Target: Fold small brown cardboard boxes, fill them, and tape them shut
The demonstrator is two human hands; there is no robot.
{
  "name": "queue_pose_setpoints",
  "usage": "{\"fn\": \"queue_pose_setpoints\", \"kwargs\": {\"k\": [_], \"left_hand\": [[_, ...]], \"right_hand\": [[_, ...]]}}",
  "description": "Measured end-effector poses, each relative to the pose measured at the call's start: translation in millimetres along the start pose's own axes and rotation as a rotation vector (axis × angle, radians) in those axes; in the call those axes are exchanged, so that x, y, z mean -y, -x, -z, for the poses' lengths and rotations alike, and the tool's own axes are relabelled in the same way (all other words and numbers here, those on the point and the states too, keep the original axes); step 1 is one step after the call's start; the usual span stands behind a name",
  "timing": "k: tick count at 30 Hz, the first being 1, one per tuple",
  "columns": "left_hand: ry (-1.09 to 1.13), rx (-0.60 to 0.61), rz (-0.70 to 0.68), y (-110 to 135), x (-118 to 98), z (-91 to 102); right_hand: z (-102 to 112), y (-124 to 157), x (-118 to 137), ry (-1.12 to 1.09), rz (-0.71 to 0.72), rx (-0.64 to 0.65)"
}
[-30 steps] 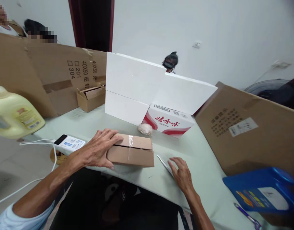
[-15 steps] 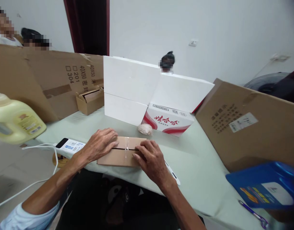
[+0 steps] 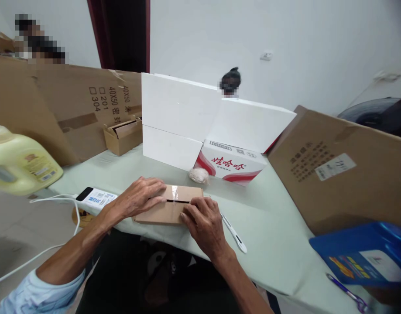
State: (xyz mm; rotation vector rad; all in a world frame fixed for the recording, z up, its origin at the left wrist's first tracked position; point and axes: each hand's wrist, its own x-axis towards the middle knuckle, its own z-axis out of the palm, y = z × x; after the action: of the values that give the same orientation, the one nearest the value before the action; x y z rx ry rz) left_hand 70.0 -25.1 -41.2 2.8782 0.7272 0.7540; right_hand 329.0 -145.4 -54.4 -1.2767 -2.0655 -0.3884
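Note:
A small brown cardboard box point(image 3: 174, 205) lies at the near edge of the pale green table point(image 3: 272, 226), its top flaps meeting along a seam crossed by a strip of clear tape. My left hand point(image 3: 139, 200) rests on the box's left part, fingers stretched over the seam. My right hand point(image 3: 202, 222) presses on the box's right front corner, its fingers curled down on the flap. A white box cutter point(image 3: 233, 233) lies on the table just right of my right hand.
A white device point(image 3: 95, 198) with a cable lies left of the box. A yellow jug point(image 3: 20, 163) is far left, a blue jug point(image 3: 367, 255) and a purple pen point(image 3: 346, 294) at right. White foam boards point(image 3: 187, 113), a red-and-white carton point(image 3: 233, 163) and big cardboard sheets point(image 3: 344, 174) ring the table.
My right hand left the box cutter on the table and came onto the box's right side. The box slid a little left and nearer the table edge.

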Motion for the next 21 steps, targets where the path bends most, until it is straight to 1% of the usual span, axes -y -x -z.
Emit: {"fn": "queue_pose_setpoints", "kwargs": {"k": [4,9,14,17,21], "left_hand": [[-0.028,-0.031,-0.039,0,2,-3.9],[-0.047,-0.055,-0.056,1,3,-7.3],[-0.041,-0.051,-0.023,0,0,-9.5],[-0.017,-0.04,-0.009,0,-1,-10.1],[0.02,-0.065,0.01,3,0,-11.1]], "right_hand": [[0,1,2,0.011,-0.024,-0.007],[-2,2,3,0.028,-0.038,0.01],[-3,4,5,0.044,-0.022,0.008],[-5,6,6,0.036,-0.036,0.009],[-6,8,8,0.034,-0.049,0.001]]}}
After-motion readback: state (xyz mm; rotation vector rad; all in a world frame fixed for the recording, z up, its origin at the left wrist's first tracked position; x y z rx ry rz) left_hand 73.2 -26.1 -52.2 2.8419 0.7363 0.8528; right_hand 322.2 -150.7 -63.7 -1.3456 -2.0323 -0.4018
